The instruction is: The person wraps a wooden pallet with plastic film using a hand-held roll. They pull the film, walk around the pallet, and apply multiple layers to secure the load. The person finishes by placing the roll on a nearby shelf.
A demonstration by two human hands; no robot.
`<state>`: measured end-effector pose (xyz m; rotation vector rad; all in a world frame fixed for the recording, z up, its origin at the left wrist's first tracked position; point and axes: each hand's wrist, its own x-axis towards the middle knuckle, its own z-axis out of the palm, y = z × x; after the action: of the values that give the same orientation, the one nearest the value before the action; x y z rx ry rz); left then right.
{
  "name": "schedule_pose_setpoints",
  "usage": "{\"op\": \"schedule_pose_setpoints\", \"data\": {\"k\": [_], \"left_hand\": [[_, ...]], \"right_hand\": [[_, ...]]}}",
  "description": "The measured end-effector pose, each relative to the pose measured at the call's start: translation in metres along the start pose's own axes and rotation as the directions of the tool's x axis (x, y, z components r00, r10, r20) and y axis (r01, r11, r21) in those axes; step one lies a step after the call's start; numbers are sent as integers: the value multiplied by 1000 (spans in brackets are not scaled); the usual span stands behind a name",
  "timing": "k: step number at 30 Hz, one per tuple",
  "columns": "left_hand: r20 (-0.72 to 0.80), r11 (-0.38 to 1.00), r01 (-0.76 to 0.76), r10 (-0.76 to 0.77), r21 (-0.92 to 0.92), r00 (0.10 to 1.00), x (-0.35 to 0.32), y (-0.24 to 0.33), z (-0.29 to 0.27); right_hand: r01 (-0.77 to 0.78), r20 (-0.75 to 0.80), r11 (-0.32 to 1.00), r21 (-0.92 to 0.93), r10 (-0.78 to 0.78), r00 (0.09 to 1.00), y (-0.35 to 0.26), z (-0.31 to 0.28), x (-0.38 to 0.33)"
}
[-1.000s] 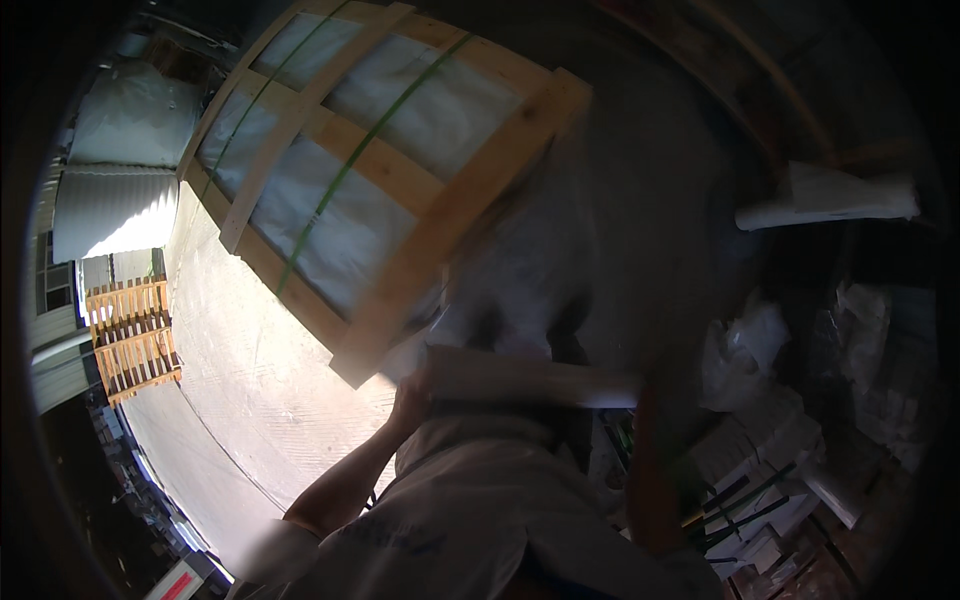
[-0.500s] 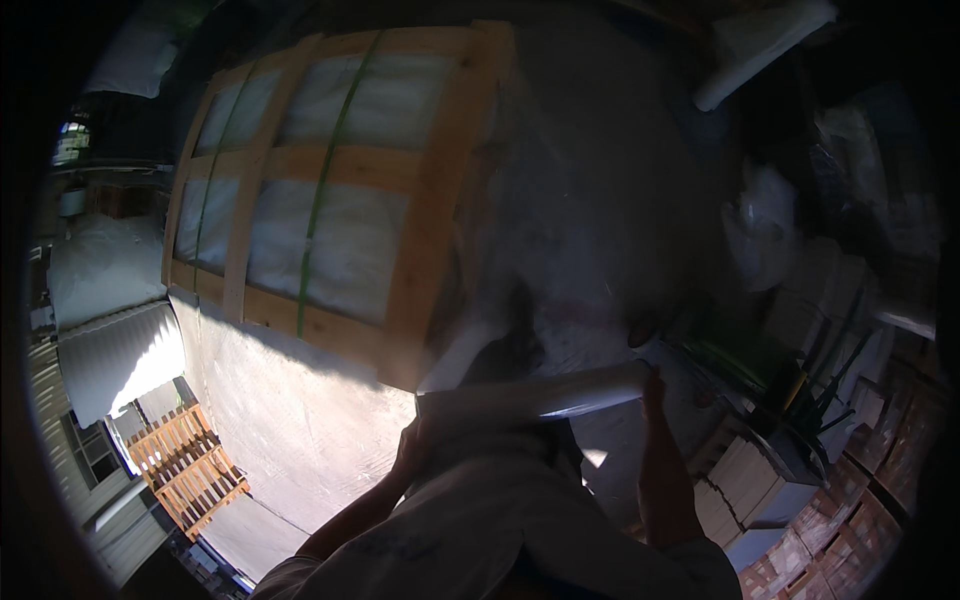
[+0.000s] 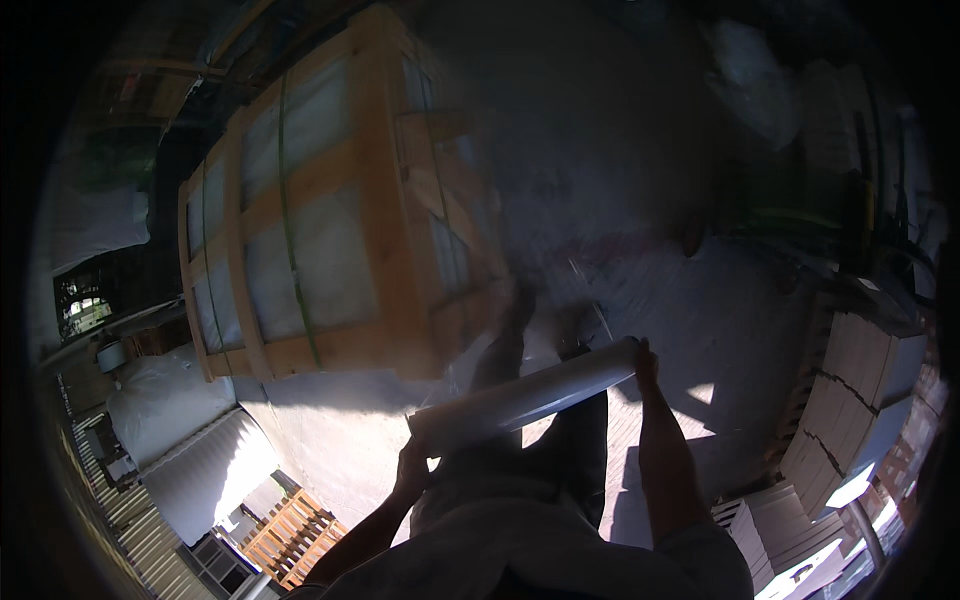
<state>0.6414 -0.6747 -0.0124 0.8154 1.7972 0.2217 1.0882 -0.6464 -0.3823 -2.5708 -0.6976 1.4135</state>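
Observation:
A long roll of clear plastic wrap (image 3: 530,396) is held crosswise in front of my body, its right end a little farther out than its left. My left hand (image 3: 411,462) closes on the left end, and my right hand (image 3: 647,366) grips the other end. Ahead to the left stands a large wooden crate (image 3: 383,190) with pale wrapped panels behind its slats and green straps around it. The roll is apart from the crate. Deep shade and blur hide detail of the fingers.
Stacked pale cartons (image 3: 838,405) rise on the right. At lower left lie a wooden pallet (image 3: 292,540) and a white corrugated sheet (image 3: 213,478), near a plastic-covered load (image 3: 168,395). Sunlit patches break up the shaded concrete floor (image 3: 640,290).
My view has turned, bringing the crate's right side and more of the right-hand cartons into sight. The roll stays in both hands, and my legs now show below it.

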Motion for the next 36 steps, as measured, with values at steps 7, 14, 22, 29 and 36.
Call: {"op": "schedule_pose_setpoints", "data": {"k": [7,14,22,29,36], "left_hand": [[203,815,-296,222,498,954,49,-75,-74],[327,685,-412,260,601,908,93,-107,-176],[346,755,-472,338,456,875,102,-135,-242],[438,539,-690,533,483,724,107,-228,-319],[214,872,-473,442,126,871,63,-320,-381]], "right_hand": [[-211,-83,973,88,218,972,72,132,-38],[-372,-28,824,428,423,906,120,277,-146],[-364,133,567,739,407,904,141,321,-286],[-287,49,519,805,424,904,158,371,-407],[-322,37,543,775,470,882,182,420,-551]]}}
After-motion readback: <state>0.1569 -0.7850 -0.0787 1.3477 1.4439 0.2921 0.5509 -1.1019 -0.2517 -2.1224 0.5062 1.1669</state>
